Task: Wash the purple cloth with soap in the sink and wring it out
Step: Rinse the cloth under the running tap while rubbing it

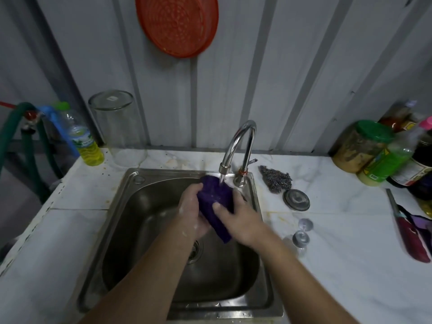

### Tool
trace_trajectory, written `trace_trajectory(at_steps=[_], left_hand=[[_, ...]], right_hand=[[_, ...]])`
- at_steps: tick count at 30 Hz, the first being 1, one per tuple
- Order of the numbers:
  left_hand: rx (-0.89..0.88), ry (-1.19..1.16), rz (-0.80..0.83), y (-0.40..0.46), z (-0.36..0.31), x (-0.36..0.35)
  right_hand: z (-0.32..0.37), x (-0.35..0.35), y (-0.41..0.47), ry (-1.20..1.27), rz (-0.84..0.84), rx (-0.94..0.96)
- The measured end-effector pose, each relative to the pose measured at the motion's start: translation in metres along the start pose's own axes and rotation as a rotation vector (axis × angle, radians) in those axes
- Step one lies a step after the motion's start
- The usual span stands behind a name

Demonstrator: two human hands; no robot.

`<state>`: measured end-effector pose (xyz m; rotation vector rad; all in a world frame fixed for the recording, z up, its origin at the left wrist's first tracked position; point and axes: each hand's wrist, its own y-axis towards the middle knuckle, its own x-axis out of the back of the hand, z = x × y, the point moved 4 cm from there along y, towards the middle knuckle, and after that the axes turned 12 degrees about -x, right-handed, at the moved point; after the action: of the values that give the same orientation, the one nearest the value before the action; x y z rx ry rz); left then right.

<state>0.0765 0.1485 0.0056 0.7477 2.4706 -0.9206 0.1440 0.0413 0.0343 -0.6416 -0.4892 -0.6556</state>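
The purple cloth (214, 195) is bunched between both hands above the steel sink (131, 206), right under the chrome tap (236, 146). A thin stream of water runs from the spout onto the cloth's top. My left hand (190, 206) grips the cloth's left side and carries flecks of soap foam. My right hand (238, 218) clasps the right side with the thumb laid across the fabric. A tail of cloth hangs down between the wrists. The drain (195, 250) shows below my left forearm.
On the marble counter right of the sink lie a steel scourer (277, 180), a round metal lid (296, 199), two small suction hooks (302, 232), jars and bottles (383, 155) and a knife (409, 230). Back left stand a glass jar (117, 127) and a bottle of yellow liquid (86, 141).
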Motion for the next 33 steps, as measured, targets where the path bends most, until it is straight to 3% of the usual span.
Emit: trace_trajectory(at_steps=[2,5,9,13,19,27,33], left_hand=[[-0.023,-0.031,0.006,-0.002,0.002,-0.001],[-0.018,0.042,0.046,-0.002,0.005,-0.001],[-0.05,0.186,0.094,0.003,-0.005,0.0],[0.005,0.295,-0.013,0.014,-0.014,-0.003],[-0.108,0.076,0.021,0.023,-0.014,-0.007],[-0.151,0.218,-0.135,0.036,-0.005,-0.017],[-0.241,0.307,-0.184,0.04,-0.001,-0.02]], right_hand=[[-0.009,-0.022,-0.002,0.39,-0.052,0.154],[-0.018,-0.035,0.006,0.608,-0.133,0.228],[-0.02,-0.04,0.02,0.529,-0.198,0.237],[-0.013,-0.041,0.03,0.441,-0.221,0.262],[-0.001,-0.039,0.037,0.477,-0.195,0.315],[-0.008,-0.035,0.042,0.426,-0.352,0.068],[-0.017,-0.04,0.052,0.546,-0.313,-0.137]])
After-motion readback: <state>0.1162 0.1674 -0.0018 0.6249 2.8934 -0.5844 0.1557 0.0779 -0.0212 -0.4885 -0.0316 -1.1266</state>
